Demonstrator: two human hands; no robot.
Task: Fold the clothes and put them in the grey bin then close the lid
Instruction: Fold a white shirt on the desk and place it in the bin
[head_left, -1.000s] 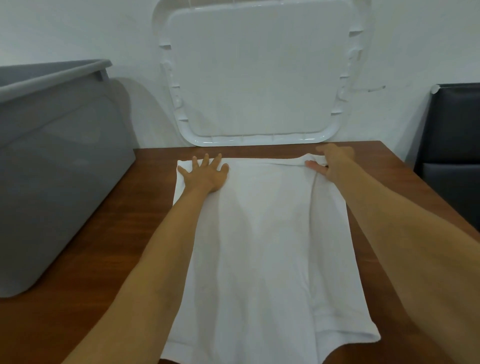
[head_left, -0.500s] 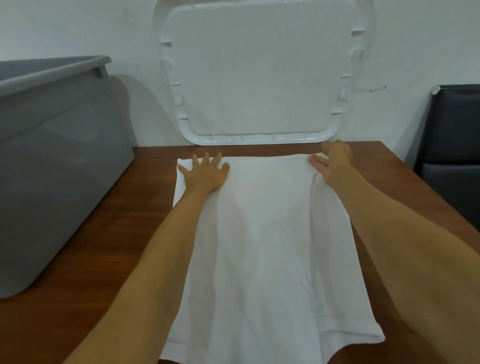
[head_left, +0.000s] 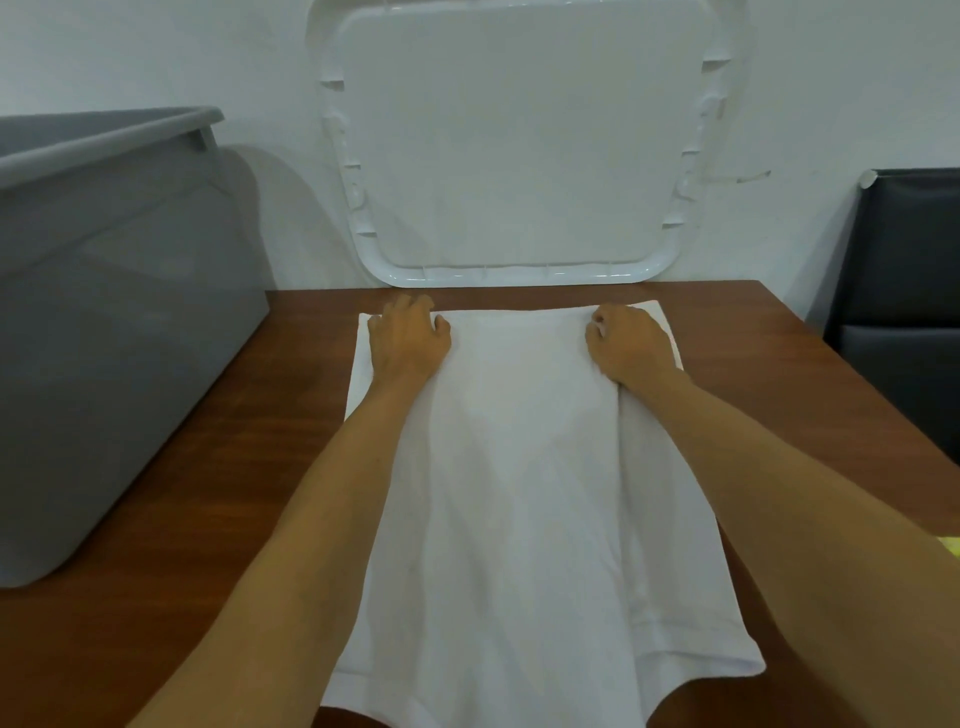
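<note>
The shirt (head_left: 519, 493) lies lengthwise on the table (head_left: 249, 467) before you. The bin (head_left: 104, 338) stands on the table, left of it. The lid (head_left: 509, 156) leans on the wall behind. Your left hand (head_left: 408, 343) and right hand (head_left: 631, 347) grip the shirt's far corners.

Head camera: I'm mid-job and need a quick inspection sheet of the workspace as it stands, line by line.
Surface: brown wooden table, bearing the shirt and the bin.
Job's things: white shirt lying flat, its sides seemingly folded in lengthwise; grey bin at left, open, inside hidden; white lid upright against the wall.
Clutter: yellow-green patch at the right frame edge, too little seen to identify.
Hands: left hand and right hand both grip the shirt's far edge, fingers curled.
Cables: nothing seen.
Surroundings: white wall; black padded chair at right.
</note>
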